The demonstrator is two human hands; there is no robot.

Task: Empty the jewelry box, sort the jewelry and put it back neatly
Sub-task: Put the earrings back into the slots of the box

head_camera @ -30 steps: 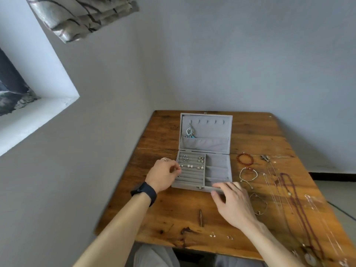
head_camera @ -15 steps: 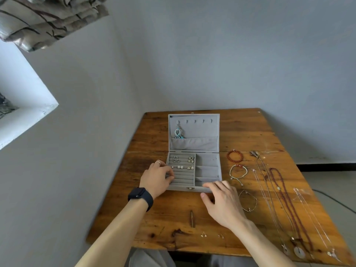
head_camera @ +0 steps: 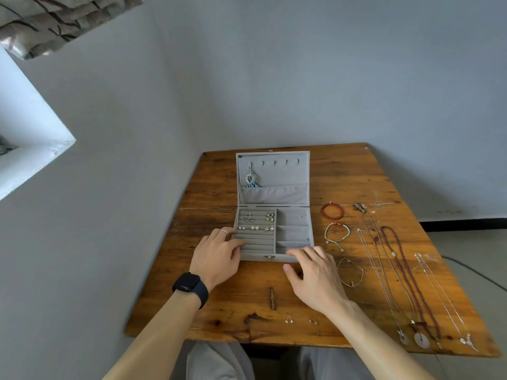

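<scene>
The grey jewelry box (head_camera: 292, 216) lies open on the wooden table (head_camera: 356, 182). Turquoise drop earrings (head_camera: 251, 181) hang inside its lid. Several small earrings (head_camera: 256, 222) sit in the top ring rolls on the left; the right compartments look bare. My left hand (head_camera: 216, 256), with a ring and a black watch, holds the box's front left corner, thumb over the lower rolls. The straight fingers of my right hand (head_camera: 315, 272) rest on the box's front right rim.
Right of the box lie a red bead bracelet (head_camera: 332, 211), a cord bracelet (head_camera: 337, 234), a thin chain bracelet (head_camera: 351, 272) and several long necklaces (head_camera: 406, 275). Two tiny earrings (head_camera: 288, 320) lie near the front edge. The wall runs close along the table's left side.
My left hand has slid from the upper ring rolls down to the box's front left corner. My right hand stays at the front right rim. The view has shifted.
</scene>
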